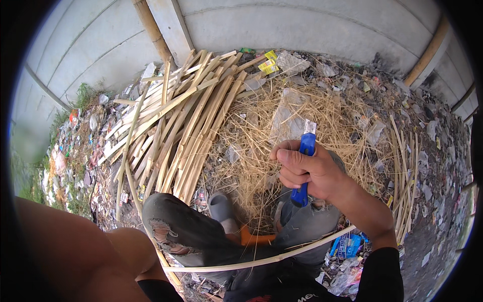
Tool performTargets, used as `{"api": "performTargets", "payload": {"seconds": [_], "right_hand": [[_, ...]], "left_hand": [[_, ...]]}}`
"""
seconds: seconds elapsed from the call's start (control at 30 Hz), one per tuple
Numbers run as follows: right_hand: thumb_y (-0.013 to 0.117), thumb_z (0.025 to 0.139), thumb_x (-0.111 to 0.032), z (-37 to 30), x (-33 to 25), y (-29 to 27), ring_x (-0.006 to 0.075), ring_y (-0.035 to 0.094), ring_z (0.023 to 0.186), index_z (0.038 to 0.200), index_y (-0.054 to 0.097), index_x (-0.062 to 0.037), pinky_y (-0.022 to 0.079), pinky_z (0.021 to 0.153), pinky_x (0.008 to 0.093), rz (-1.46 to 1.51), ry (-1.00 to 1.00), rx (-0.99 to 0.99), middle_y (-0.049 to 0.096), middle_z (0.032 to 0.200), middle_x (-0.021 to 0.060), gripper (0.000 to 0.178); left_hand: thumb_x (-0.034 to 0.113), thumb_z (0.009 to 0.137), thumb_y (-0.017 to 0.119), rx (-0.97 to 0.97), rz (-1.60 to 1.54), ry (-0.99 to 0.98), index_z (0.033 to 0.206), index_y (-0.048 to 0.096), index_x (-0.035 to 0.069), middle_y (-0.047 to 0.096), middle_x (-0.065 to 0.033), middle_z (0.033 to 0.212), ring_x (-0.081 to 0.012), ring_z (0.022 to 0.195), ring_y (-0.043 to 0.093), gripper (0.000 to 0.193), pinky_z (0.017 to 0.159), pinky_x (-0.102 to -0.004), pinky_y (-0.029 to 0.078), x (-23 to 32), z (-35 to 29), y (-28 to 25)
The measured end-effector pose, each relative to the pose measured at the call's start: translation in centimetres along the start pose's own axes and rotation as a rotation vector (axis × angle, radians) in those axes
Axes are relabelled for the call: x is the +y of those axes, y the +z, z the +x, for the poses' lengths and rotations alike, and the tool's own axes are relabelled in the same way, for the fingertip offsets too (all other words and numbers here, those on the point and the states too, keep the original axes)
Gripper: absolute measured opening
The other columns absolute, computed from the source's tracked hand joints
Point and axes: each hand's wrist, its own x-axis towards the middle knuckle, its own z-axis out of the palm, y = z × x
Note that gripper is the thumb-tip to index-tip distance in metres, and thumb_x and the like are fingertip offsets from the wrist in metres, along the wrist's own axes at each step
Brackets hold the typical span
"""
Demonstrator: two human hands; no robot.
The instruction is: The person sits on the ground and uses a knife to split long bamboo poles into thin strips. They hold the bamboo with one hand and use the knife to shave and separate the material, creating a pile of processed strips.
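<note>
My right hand [314,173] is wrapped round a blue utility knife [308,144], held upright above my right knee. Its blade [310,126] sticks out at the top. Of my left side, only the bent bare arm [75,246] shows, large and close at the lower left; the hand is out of view. A thin pale bamboo strip [271,259] lies across my lap in a shallow curve, from beside the left elbow to under the right forearm. Another long strip [132,183] runs down past my left knee.
A pile of split bamboo strips [201,113] lies ahead to the left. Straw-like shavings [251,146] cover the ground before my feet. More thin strips [402,176] lie on the right. Litter surrounds them, with a concrete wall [302,25] behind. A grey shoe [220,207] shows between my knees.
</note>
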Motion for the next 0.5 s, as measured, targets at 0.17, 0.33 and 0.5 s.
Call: {"api": "performTargets", "payload": {"seconds": [0.17,0.33,0.5], "right_hand": [[0.064,0.103,-0.022,-0.3,0.0,0.4,0.0039,0.033,0.05,0.119,0.068,-0.0006,0.028,0.052,0.0248,-0.004,0.019,-0.016,0.037,0.058,-0.0086,0.027],[0.06,0.105,-0.021,-0.8,0.6,-0.6,0.0037,0.032,0.049,0.121,0.067,0.0012,0.028,0.051,0.025,-0.012,-0.043,-0.036,0.034,0.056,-0.0089,0.028],[0.056,0.107,-0.019,-0.6,1.0,-0.2,0.0044,0.029,0.045,0.122,0.065,0.0038,0.03,0.051,0.0251,-0.168,-0.046,0.008,0.029,0.055,-0.0088,0.029]], "left_hand": [[0.038,0.104,0.051,-0.118,-0.165,0.035,0.103,0.069,0.019,0.059,0.0042,0.089,-0.018,0.104,0.048,0.026,0.098,-0.0384,0.041,1.8,1.9,1.3],[0.038,0.105,0.05,-0.317,-0.376,-0.063,0.102,0.07,0.02,0.059,0.0048,0.088,-0.0177,0.104,0.048,0.027,0.099,-0.0384,0.04,1.5,1.3,5.5],[0.037,0.105,0.05,-0.353,-0.46,-0.1,0.102,0.07,0.019,0.059,0.0047,0.088,-0.0177,0.105,0.048,0.027,0.099,-0.0383,0.04,2.7,-0.1,6.1]]}}
